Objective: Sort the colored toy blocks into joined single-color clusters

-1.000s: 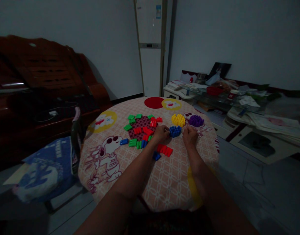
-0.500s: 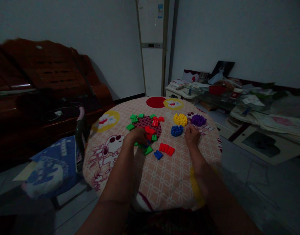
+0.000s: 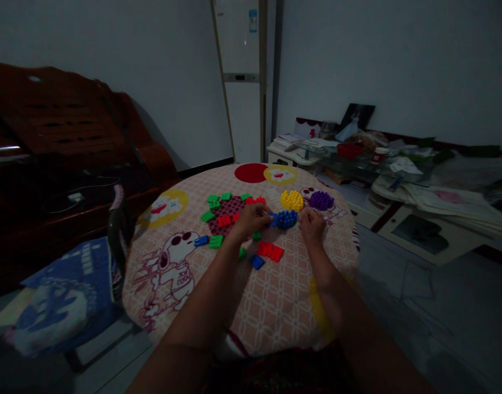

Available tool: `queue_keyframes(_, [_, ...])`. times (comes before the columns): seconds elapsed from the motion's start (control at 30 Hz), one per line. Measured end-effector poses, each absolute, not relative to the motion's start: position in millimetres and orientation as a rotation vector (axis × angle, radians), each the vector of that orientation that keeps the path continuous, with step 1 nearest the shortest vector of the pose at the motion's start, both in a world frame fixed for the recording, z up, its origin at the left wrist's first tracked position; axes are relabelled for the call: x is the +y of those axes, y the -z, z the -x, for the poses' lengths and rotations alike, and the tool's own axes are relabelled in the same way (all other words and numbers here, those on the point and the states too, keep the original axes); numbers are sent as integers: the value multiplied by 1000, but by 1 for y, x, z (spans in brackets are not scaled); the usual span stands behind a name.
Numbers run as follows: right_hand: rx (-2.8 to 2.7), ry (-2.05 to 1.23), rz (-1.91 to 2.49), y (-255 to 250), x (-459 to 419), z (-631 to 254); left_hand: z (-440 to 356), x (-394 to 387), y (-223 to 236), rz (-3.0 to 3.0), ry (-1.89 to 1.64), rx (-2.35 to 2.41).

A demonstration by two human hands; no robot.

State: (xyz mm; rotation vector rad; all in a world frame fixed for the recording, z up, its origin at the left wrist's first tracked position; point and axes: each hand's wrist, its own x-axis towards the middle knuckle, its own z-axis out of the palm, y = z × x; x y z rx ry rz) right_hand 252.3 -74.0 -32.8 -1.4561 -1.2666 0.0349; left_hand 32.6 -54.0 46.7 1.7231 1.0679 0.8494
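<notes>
- The blue block (image 3: pixel 273 220) is at the left end of the blue cluster (image 3: pixel 287 219), near the middle of the desk (image 3: pixel 259 314); whether the two touch is unclear.
- The left hand (image 3: pixel 254 218) has its grip pinched on that block, with the cluster directly to its right. The block's own long axis is too small to read; the cluster looks longer from side to side.
- The right hand (image 3: pixel 312 225) is just beyond the cluster's other end, fingers curled in; I can't make out whether its grip contains anything. The left is nearer the block.
- The cluster looks like hard, slightly glossy plastic, studded with rounded knobs. A yellow cluster (image 3: pixel 292 201) and a purple cluster (image 3: pixel 321 200), similarly bumpy, lie behind it.
- Nearer the body are a row of red blocks (image 3: pixel 270 251), ribbed side by side, and a spare blue piece (image 3: pixel 257 262). Chunky green blocks (image 3: pixel 216 241) lie scattered to the left.
- Under everything is a soft patterned cloth (image 3: pixel 271 290) with a pale lattice and cartoon dogs.
- Farther out: a carved, polished wooden sofa (image 3: pixel 70 123) and a smooth, tall white cabinet (image 3: pixel 243 120).
</notes>
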Motion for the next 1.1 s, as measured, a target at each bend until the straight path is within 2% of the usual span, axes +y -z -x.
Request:
queue_keyframes(0.17, [-1381,64,1351,21,-87,-241,-92,-62,-25,-1229,-1002,945])
queue_keyframes(0.4, [-1658,177,1128,18,-92,-217,-91,-59,-17,-1114,-1072,955])
queue_keyframes(0.57, [-1432,114,1276,15,-90,-231,-71,-58,-31,-1279,-991,978])
queue_keyframes(0.7, [-1307,-27,1415,15,-86,-259,-14,-43,-54,-1787,-1104,1426])
queue_keyframes(0.8, [-1440,-177,1434,18,-83,-274,47,-36,-66,-2077,-885,1789])
queue_keyframes(0.9, [-1513,-271,1463,19,-83,-277,103,-38,-67,-2043,-605,1984])
queue_keyframes(1.1, [-1611,-316,1525,22,-82,-273,147,-40,-45,-1850,-269,1915])
